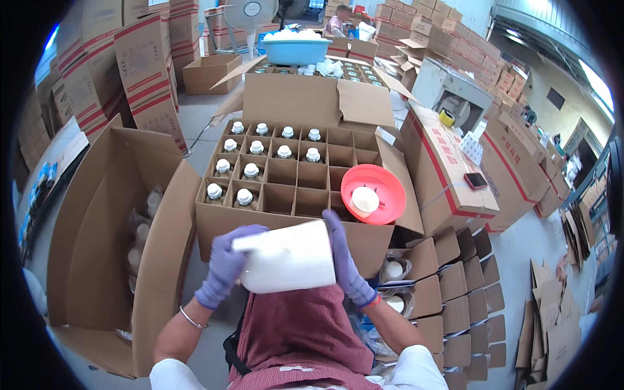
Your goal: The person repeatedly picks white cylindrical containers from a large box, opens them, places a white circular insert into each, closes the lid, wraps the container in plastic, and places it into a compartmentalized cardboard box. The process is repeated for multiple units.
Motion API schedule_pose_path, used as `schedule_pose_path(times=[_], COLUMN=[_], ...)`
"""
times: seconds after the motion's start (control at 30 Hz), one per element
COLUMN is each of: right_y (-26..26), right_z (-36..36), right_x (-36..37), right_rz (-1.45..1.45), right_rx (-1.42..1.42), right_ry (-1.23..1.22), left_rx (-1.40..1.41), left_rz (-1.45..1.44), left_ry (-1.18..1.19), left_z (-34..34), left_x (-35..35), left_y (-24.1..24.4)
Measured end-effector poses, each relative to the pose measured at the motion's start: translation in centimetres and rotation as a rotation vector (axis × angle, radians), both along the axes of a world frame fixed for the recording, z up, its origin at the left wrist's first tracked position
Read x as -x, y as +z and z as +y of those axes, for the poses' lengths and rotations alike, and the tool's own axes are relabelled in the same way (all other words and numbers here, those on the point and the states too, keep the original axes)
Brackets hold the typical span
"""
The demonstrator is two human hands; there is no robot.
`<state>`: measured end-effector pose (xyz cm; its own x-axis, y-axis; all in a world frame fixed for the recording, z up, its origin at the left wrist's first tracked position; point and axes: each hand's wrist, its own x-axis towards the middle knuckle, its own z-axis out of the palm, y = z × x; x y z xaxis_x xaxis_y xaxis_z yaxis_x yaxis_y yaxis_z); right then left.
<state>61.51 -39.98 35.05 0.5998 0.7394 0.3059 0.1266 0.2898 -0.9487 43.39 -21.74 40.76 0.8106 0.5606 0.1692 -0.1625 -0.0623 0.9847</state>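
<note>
A white box-shaped container (287, 261), blurred and tilted, is held between my two purple-gloved hands in front of my apron. My left hand (226, 263) grips its left end, where a narrower part juts out. Along the right side lies my right hand (346, 261), its fingers fairly straight. Just beyond is an open carton (292, 226) with cardboard dividers; bottles with white caps (251, 170) fill several cells at its left and back. A red plastic bowl (397, 195) rests over the front right cells, with a white cup (364, 199) and small dark pieces inside.
At left an open carton (97, 234) contains plastic-wrapped items. Opened small boxes (456, 312) crowd the lower right. A phone (475, 181) and yellow tape roll (446, 117) lie on the right-hand cartons. Farther back are a blue basin (297, 52), a fan (251, 12) and a person (336, 23).
</note>
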Motion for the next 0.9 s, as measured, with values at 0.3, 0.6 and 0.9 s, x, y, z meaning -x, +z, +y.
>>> schedule_pose_path(times=[0.3, 0.6, 0.9], right_y=[2.5, -8.2, 1.1], right_z=[0.8, -3.7, -4.9], right_x=[-0.7, -19.4, -10.2], right_rz=[-0.108, -1.008, -1.314], right_rx=[-0.066, 0.768, 0.47], right_ry=[0.163, -0.794, -0.576], left_rx=[-0.237, 0.731, 1.245], left_rz=[-0.135, -0.427, -0.638], left_ry=[0.197, 0.079, -0.263], left_z=[-0.2, 0.5, -2.9], left_x=[-1.1, -4.3, -12.8], left_y=[-1.6, -4.6, -5.5])
